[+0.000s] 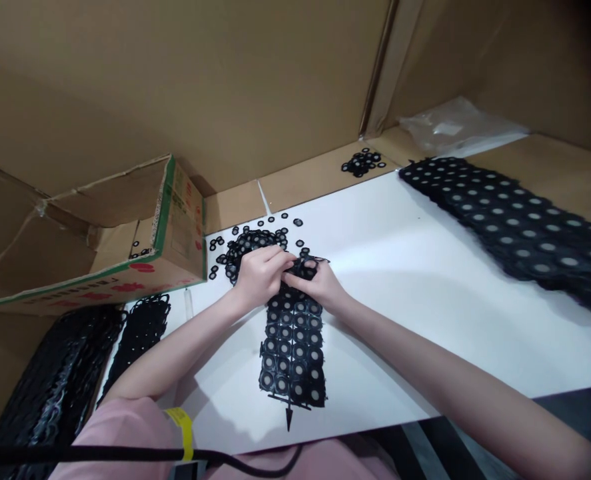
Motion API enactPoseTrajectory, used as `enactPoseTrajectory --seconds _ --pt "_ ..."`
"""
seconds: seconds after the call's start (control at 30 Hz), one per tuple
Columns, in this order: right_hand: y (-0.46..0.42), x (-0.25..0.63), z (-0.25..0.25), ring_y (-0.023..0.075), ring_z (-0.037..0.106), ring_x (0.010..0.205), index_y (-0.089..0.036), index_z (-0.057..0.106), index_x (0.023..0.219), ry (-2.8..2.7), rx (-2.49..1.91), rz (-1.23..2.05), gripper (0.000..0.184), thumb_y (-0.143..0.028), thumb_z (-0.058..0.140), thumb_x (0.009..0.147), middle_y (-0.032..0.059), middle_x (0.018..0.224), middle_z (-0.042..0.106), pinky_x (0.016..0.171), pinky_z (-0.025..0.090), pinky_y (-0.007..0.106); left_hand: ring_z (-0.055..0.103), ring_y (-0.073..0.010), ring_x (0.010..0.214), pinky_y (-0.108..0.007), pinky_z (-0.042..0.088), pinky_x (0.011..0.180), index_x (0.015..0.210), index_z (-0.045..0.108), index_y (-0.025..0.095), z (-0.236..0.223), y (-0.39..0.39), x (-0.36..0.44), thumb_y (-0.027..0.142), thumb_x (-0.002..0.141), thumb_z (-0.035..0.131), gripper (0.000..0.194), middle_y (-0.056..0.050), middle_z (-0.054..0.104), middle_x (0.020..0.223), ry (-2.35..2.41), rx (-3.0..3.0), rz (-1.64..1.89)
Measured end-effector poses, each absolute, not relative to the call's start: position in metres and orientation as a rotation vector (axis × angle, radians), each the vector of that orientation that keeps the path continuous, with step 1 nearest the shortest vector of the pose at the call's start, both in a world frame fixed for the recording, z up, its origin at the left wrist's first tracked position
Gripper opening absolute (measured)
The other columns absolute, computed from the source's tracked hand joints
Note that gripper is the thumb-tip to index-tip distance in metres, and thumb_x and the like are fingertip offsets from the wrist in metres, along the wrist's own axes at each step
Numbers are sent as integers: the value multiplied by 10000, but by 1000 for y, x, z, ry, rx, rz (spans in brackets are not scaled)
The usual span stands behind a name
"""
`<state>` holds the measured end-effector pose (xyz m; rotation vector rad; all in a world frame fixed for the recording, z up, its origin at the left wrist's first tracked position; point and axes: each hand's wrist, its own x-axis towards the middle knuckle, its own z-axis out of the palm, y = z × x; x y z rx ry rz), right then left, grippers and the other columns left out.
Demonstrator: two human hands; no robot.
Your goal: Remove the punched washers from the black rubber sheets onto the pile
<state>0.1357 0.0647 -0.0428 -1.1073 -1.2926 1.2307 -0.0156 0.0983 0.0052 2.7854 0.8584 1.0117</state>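
Observation:
A narrow black sheet [292, 347] with rows of round cells and pale centres lies on the white table before me. My right hand [322, 285] grips its far end, which lifts off the table, with the thumb across the near face. Close beside it, my left hand [262, 275] has its thumb and fingers pinched together at the sheet's far edge; whatever is between them is hidden. Behind my left hand is a heap of small black rings [242, 247], with several loose ones around it. A dark arrow-shaped tab [289, 419] sticks out from the sheet's near end.
An open cardboard box [182, 227] stands at the left, a few rings inside. Black perforated sheets [60, 373] are stacked below it. To the right lies a larger dotted black stack [520, 227]. Farther back are a small ring pile [362, 162] and clear plastic [455, 127]. A cable [100, 455] crosses in front.

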Motion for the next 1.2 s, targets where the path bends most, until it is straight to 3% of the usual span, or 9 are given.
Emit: enactPoseTrajectory --seconds 0.2,0.53,0.67,0.83,1.0,1.1,1.2 --pt "66 137 -35 204 599 755 -205 577 698 -1335 -1027 1231 281 -444 725 687 21 738 648 731 511 362 658 -150 741 -250 530 684 948 687 146 7 100 -10 196 953 511 183 -75 715 838 701 2782 1086" --pt "67 131 -47 152 481 580 -219 483 618 -1296 -1149 1216 365 -485 729 662 -32 565 512 553 422 303 653 -165 665 -252 475 601 800 678 145 5 99 -4 107 887 470 229 -57 714 745 939 2591 895" --pt "66 131 -49 167 517 559 -219 506 579 -1300 -1154 1247 342 -450 742 668 -23 534 546 557 439 322 655 -152 638 -240 473 605 751 680 164 11 102 0 95 864 511 215 -23 721 721 1027 2453 833" --pt "62 129 -49 238 692 774 -200 682 773 -1301 -1061 1350 221 -419 698 747 58 775 749 749 551 387 642 -139 578 -223 486 569 710 683 156 10 123 -4 128 855 530 213 -6 700 644 1086 2280 888" --pt "58 128 -47 250 709 904 -203 713 870 -1251 -1049 1401 258 -441 694 772 93 947 769 861 558 422 615 -134 534 -225 491 523 829 663 129 6 159 -22 181 925 413 273 -22 668 636 1204 2144 1075" --pt "58 130 -44 262 694 949 -207 723 879 -1260 -1062 1407 265 -446 708 764 94 971 763 901 539 452 679 -177 741 -292 537 721 853 700 144 6 166 -32 175 882 525 180 -54 725 800 1198 2190 1060" --pt "61 134 -41 276 664 996 -217 694 873 -1272 -1133 1332 288 -415 781 683 80 989 749 951 499 481 652 -225 1036 -381 472 958 890 736 179 8 155 -35 145 851 591 154 -80 728 1062 1126 2280 983"
